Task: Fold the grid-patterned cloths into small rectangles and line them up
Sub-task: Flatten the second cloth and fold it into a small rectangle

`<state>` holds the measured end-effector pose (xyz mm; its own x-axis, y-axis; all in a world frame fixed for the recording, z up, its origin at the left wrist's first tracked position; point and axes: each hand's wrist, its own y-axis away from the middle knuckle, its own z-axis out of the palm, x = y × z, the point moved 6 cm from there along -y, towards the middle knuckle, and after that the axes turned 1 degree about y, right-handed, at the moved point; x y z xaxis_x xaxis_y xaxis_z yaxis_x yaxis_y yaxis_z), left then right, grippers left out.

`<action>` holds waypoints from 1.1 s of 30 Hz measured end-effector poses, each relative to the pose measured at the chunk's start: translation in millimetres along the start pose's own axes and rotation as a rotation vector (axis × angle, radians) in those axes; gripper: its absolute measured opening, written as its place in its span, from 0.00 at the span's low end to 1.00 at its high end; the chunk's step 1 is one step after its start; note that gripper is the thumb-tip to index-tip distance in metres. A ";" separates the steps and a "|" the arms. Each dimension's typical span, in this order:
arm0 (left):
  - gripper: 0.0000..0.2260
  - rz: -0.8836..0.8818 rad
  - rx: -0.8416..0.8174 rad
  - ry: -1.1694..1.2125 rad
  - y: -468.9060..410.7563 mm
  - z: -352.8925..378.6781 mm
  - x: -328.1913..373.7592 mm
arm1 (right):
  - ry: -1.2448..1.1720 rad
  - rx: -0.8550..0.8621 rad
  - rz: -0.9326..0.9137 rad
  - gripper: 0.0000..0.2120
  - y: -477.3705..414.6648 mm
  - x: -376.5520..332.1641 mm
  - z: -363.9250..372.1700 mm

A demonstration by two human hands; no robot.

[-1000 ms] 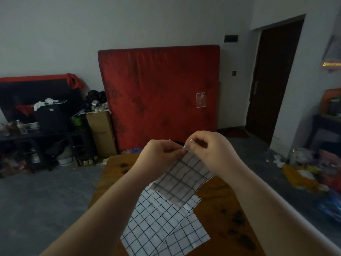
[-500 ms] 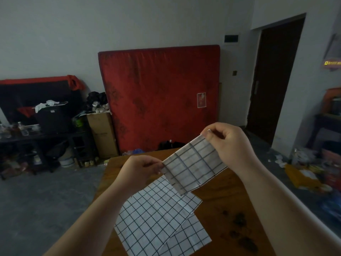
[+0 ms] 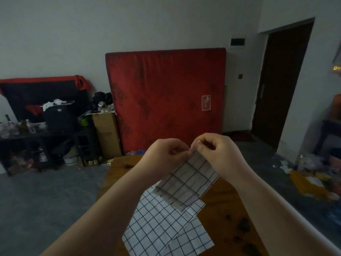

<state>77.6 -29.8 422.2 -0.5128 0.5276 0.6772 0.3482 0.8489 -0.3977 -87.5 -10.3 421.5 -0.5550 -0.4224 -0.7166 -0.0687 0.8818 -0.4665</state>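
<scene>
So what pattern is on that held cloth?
Held cloth: white with dark grid lines; head view.

both hands (image 3: pixel 195 156) raised together, left hand (image 3: pixel 164 156) and right hand (image 3: pixel 219 154) fingers pinched

We see a white cloth (image 3: pixel 186 183) with a dark grid and more cloths (image 3: pixel 156 224) in white with black grid lines, over a brown table (image 3: pixel 227 206) blotched with dark stains. The mattress (image 3: pixel 166 97) is deep red with a faint darker pattern, the door (image 3: pixel 280 84) dark brown, the wall (image 3: pixel 129 24) pale grey.
</scene>
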 end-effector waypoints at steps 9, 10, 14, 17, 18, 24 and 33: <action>0.05 -0.093 -0.003 0.026 5.6 12.8 -18.3 | -0.010 0.085 -0.019 0.08 3.0 3.2 -15.8; 0.04 -0.113 -0.016 0.042 7.7 13.9 -23.1 | -0.008 0.097 -0.016 0.08 2.7 4.2 -19.4; 0.04 -0.149 -0.022 0.056 11.5 15.2 -35.1 | 0.016 0.108 -0.019 0.08 2.5 5.1 -24.0; 0.04 -0.153 0.009 0.009 11.1 14.0 -37.5 | 0.012 0.092 -0.036 0.07 5.1 1.6 -18.2; 0.05 -0.151 0.031 -0.011 10.8 12.7 -37.9 | 0.015 0.082 -0.043 0.07 6.1 -0.2 -16.1; 0.06 -0.156 0.168 -0.017 11.1 6.4 -38.1 | 0.118 0.006 -0.094 0.08 14.0 -8.5 -1.2; 0.05 -0.157 0.172 0.023 13.7 -3.5 -35.3 | 0.014 0.045 0.001 0.02 5.8 2.6 -11.8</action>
<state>103.2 -36.9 395.0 -0.5318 0.3891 0.7522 0.1256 0.9146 -0.3843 -99.2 -3.8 423.1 -0.5664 -0.4180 -0.7103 -0.0306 0.8719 -0.4887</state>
